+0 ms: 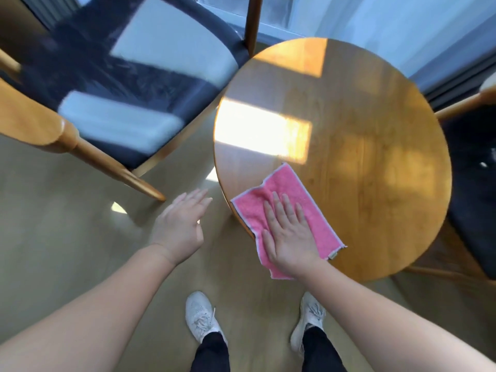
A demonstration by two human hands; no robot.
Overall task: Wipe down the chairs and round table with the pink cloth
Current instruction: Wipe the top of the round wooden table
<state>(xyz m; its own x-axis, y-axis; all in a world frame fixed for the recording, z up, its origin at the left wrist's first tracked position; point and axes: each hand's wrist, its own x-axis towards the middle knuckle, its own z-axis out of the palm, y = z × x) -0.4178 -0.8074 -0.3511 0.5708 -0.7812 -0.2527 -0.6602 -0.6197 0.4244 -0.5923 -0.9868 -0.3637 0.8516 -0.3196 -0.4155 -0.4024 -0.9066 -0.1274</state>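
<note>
Right hand (288,237) flat on pink cloth (284,194) at table (362,130) edge; left hand (179,226) blurred, spread.

Your left grip (179,226) and right grip (290,237) are bare, and so are both forearms (107,304) right down to the near edge of the view. You wear white knit sneakers, the left sneaker (198,312) and the right sneaker (308,318) both tied with white laces (207,322), a little greyish. Above them your trousers (212,353) are black and close-fitting at the ankle.
</note>
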